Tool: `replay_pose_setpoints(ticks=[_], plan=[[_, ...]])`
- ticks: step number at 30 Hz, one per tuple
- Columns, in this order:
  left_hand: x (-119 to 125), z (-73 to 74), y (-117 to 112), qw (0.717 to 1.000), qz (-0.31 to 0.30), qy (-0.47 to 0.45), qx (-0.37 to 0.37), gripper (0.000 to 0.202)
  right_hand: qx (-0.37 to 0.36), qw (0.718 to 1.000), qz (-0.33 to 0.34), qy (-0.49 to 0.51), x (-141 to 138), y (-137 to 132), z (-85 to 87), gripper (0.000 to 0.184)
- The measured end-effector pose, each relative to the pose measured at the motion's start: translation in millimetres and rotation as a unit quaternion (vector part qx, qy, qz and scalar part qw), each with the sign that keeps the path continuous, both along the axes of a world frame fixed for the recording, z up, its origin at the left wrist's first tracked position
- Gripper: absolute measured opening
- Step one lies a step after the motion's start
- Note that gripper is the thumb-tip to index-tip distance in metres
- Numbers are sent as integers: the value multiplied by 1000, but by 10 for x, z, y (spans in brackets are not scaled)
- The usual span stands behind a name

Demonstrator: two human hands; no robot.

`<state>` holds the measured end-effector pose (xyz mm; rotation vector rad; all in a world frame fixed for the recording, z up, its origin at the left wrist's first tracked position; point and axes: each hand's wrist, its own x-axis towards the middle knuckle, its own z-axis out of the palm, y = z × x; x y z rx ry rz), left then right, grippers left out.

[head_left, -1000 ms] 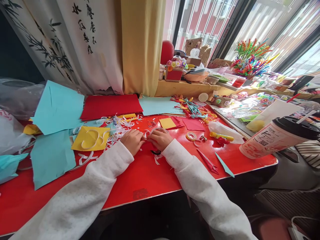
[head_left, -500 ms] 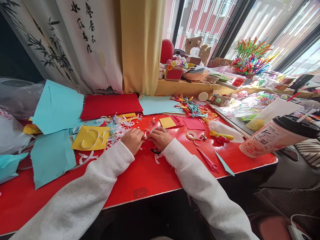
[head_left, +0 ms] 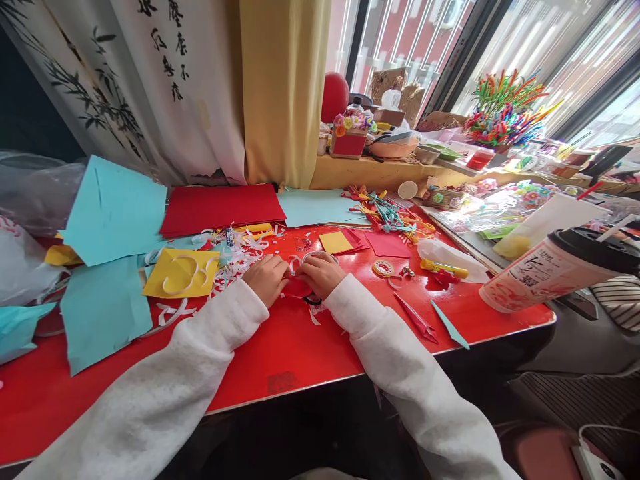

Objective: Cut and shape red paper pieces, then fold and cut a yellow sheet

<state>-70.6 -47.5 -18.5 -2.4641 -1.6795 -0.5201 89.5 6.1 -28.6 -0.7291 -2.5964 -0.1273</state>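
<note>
My left hand (head_left: 269,279) and my right hand (head_left: 323,274) meet close together above the red table, fingers pinched. Between them is a small piece of red paper (head_left: 298,288), gripped from both sides; its shape is partly hidden by my fingers. A pale curled strip (head_left: 295,263) shows just beyond the fingertips. Under my right hand lies a black curved thing (head_left: 313,301), mostly covered. White paper shreds (head_left: 240,267) are heaped to the left of my left hand. A yellow paper square (head_left: 181,273) with white curled strips on it lies further left.
Blue paper sheets (head_left: 107,313) and a red stack (head_left: 223,210) lie left and behind. On the right are a tape roll (head_left: 383,268), a yellow glue stick (head_left: 444,269), a folded red paper piece (head_left: 416,319), a blue sliver (head_left: 450,325) and a tilted drink cup (head_left: 540,273) near the edge.
Both hands stay pinched on the red paper in nearly the same place, with only slight finger movement. The view has shifted a little.
</note>
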Motion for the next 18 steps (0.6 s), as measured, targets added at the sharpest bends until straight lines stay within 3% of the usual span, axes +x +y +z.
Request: replay_pose_setpoints(ticks=[5,12,18], plan=[[-36,-71,45,1000,-24,-16,1,15,7,1000,-5,5,12,32,-36,18],[-3,-33,10,1000,-4,-5,21,4,14,1000,-6,4,-2,24,-41,22],[-14,-50,19,1000,7,-16,-20,11,30,1000,-5,-9,1,-2,-22,22]])
